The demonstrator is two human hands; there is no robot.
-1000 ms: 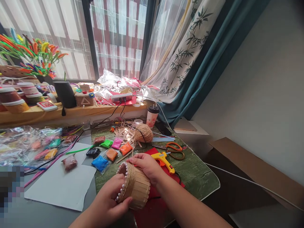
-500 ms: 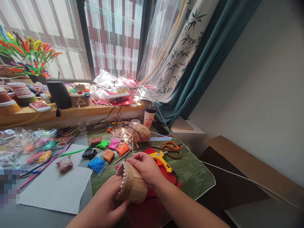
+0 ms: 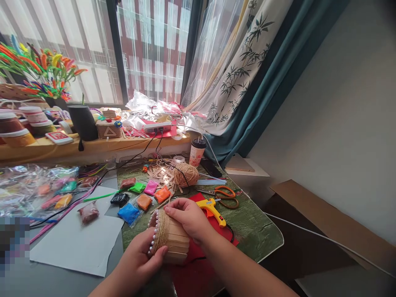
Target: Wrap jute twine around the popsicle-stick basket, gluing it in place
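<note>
Left hand (image 3: 139,258) is clamped on the stick basket (image 3: 178,247), right hand (image 3: 189,218) gripped over the twine band (image 3: 163,232). A few turns are wound at the basket's rim, lower sticks left bare.

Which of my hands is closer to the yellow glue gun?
Right. The right hand rests on the basket beside the glue gun; the left hand holds the basket's beaded rim, farther off.

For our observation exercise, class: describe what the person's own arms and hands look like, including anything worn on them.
The left hand and right hand are bare, with no gloves. No ring, watch or bracelet shows. The left forearm and right forearm are uncovered down to the picture's bottom edge, so no sleeve is in view. No markings are visible on them.
</note>
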